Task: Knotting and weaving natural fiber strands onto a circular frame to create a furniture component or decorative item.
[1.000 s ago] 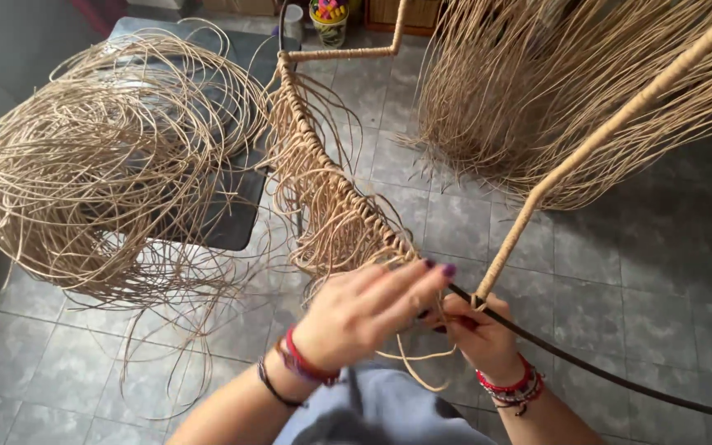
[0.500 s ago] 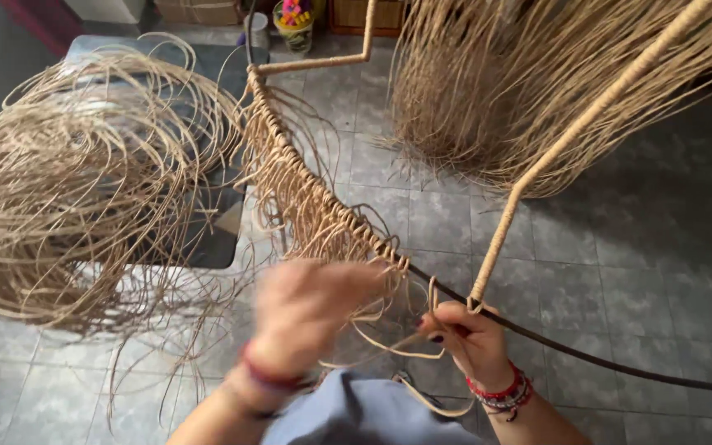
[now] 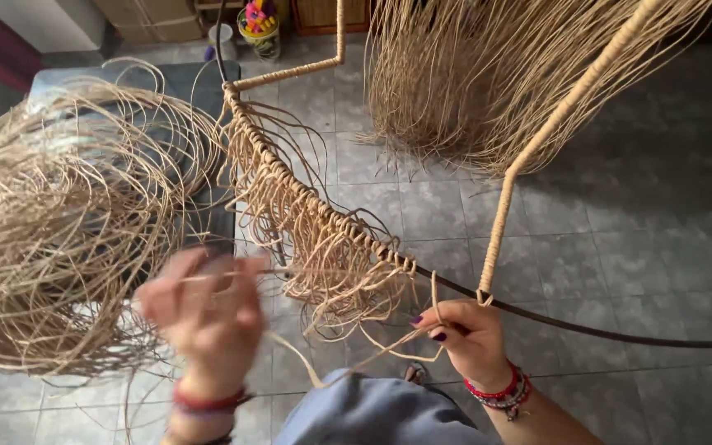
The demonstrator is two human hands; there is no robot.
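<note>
My left hand [image 3: 203, 301] has pulled away to the left, drawing the cane strand [image 3: 290, 350] sideways from the rod [image 3: 587, 328], where my right hand [image 3: 467, 338] pinches it.

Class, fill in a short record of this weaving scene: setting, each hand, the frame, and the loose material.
Setting: grey tiled floor, seen from above
Left hand: blurred, pulling a thin cane strand
Right hand: pinching the strand beside the dark metal rod
Frame: rod partly wrapped in woven cane, loose ends hanging
Loose material: tangled cane coil at left; hanging cane bundle above
</note>
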